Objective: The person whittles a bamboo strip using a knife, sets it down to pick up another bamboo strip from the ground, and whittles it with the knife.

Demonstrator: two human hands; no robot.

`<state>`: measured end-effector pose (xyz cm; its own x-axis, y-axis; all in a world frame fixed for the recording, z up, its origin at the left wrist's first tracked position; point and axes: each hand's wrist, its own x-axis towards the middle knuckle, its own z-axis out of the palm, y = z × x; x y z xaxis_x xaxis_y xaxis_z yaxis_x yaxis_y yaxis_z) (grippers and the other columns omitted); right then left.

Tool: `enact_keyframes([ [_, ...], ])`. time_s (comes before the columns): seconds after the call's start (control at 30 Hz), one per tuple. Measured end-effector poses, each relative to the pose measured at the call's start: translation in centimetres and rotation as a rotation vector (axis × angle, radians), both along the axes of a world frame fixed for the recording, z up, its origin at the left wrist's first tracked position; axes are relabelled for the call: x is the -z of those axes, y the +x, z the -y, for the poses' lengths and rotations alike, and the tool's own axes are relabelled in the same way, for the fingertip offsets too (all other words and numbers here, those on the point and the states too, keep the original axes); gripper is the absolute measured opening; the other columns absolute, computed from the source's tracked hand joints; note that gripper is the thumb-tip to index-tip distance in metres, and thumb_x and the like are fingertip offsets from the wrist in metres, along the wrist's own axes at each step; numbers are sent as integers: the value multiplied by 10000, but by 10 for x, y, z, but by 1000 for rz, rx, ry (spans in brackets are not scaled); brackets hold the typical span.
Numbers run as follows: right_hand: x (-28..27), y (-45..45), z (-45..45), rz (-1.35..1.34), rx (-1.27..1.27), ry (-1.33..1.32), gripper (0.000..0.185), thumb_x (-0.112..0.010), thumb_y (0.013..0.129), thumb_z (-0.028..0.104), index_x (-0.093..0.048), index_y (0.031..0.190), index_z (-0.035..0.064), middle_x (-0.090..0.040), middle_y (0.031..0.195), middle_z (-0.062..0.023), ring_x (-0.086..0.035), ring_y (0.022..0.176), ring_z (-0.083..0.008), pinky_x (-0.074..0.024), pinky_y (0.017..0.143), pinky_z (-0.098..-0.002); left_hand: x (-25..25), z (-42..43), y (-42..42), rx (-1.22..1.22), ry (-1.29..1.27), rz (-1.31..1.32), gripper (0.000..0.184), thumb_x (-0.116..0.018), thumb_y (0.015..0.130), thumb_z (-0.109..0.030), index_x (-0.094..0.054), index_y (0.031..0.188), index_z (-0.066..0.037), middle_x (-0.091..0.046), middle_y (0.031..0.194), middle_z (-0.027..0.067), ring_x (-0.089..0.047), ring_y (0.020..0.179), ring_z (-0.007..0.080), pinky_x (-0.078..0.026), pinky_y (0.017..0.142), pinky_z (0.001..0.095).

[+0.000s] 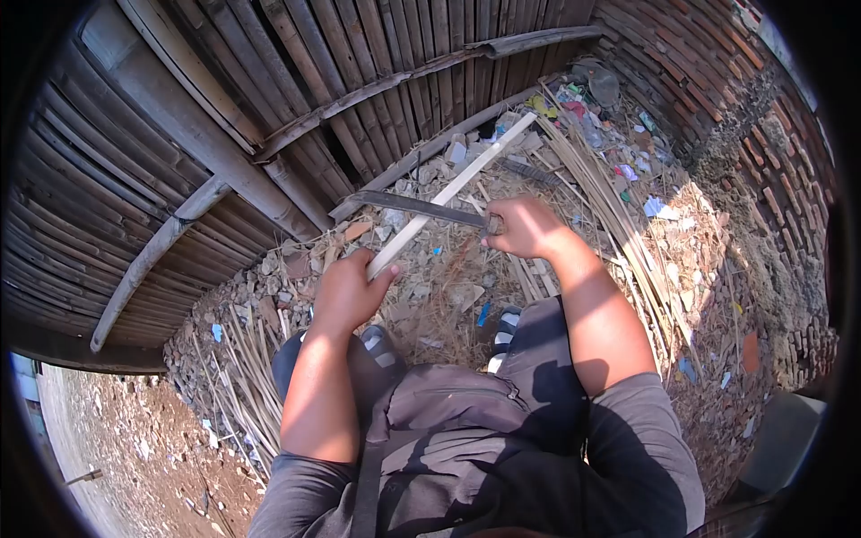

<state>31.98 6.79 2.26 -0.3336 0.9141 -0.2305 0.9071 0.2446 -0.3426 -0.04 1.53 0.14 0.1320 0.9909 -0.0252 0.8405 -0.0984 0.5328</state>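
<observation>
My left hand [348, 291] is closed around the near end of a long pale bamboo strip [485, 161], which slants away up and to the right. A machete [395, 202] with a dark, flat blade is in my right hand [527, 228], its fingers wrapped at the blade's right end; the handle is mostly hidden. The blade points left and crosses over the strip about midway, seemingly touching it.
Bamboo slats form a wall [386, 54] ahead and left. A brick wall [682, 54] rises at right. Split bamboo strips [610, 215] lie on the rubble-strewn ground to the right, with more strips [238, 377] at left. Litter [587, 117] fills the far corner.
</observation>
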Motion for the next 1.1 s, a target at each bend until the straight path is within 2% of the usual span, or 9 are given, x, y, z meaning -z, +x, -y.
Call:
enact_keyframes([
  [0.1, -7, -5, 8, -45, 20, -28, 566, -851, 831, 408, -727, 1256, 56, -737, 1177, -258, -696, 1129, -437, -551, 979, -484, 6, 0, -3, 23, 67, 27, 439, -789, 921, -434, -723, 999, -7, -720, 799, 248, -724, 818, 452, -559, 757, 530],
  [0.2, 15, 13, -5, -169, 51, 51, 551, -857, 828, 413, -735, 1240, 69, -743, 1169, -248, -696, 1120, -443, -552, 966, -487, 4, 1, -2, 13, 88, 87, 422, -792, 920, -415, -719, 989, -6, -711, 772, 243, -719, 786, 454, -555, 732, 533],
  [0.3, 27, 22, -8, -233, 129, 310, 414, -838, 836, 359, -739, 1099, 54, -727, 906, -231, -722, 928, -431, -557, 807, -482, 1, 0, -2, 2, 79, 103, 410, -785, 927, -404, -716, 983, -4, -707, 763, 243, -718, 775, 453, -552, 724, 533],
  [0.33, 19, 23, -10, -138, 175, 158, 528, -844, 838, 404, -732, 1223, 59, -748, 1152, -240, -705, 1106, -438, -562, 953, -486, 1, 0, -1, -4, 81, 99, 408, -784, 928, -402, -715, 984, -3, -709, 766, 242, -718, 776, 453, -552, 723, 532],
  [0.63, 3, -13, 6, -68, -7, 153, 401, -825, 826, 346, -739, 1121, 89, -746, 1025, -215, -708, 1013, -430, -567, 874, -516, 4, 0, -2, -44, 151, 120, 417, -778, 937, -411, -720, 1014, -6, -724, 790, 228, -723, 773, 438, -556, 720, 511],
  [0.73, 13, 2, -1, -218, 15, 212, 418, -840, 828, 350, -743, 1113, 61, -726, 900, -232, -718, 911, -433, -554, 808, -488, 1, 2, -2, -45, 142, 130, 416, -779, 939, -413, -721, 1022, -10, -724, 787, 222, -724, 768, 431, -556, 714, 504],
  [0.87, 22, 28, -10, -292, 148, 270, 437, -825, 836, 333, -736, 1140, 32, -727, 1011, -284, -710, 987, -458, -555, 841, -485, 0, 1, -2, -52, 123, 169, 413, -782, 939, -415, -722, 1021, -15, -723, 780, 216, -723, 755, 425, -554, 700, 499],
  [0.97, 25, 23, -7, -220, 200, 287, 427, -822, 837, 327, -740, 1142, 39, -729, 983, -267, -707, 968, -464, -554, 836, -487, 1, 0, -1, -56, 114, 169, 411, -783, 939, -415, -723, 1019, -16, -721, 774, 215, -724, 746, 422, -553, 692, 497],
  [1.1, 26, 0, -1, -219, 57, 305, 385, -821, 838, 332, -740, 1106, 67, -724, 909, -228, -701, 912, -460, -545, 791, -499, 5, -1, -1, -55, 133, 170, 408, -782, 940, -412, -723, 1021, -16, -721, 770, 214, -725, 735, 417, -553, 684, 493],
])
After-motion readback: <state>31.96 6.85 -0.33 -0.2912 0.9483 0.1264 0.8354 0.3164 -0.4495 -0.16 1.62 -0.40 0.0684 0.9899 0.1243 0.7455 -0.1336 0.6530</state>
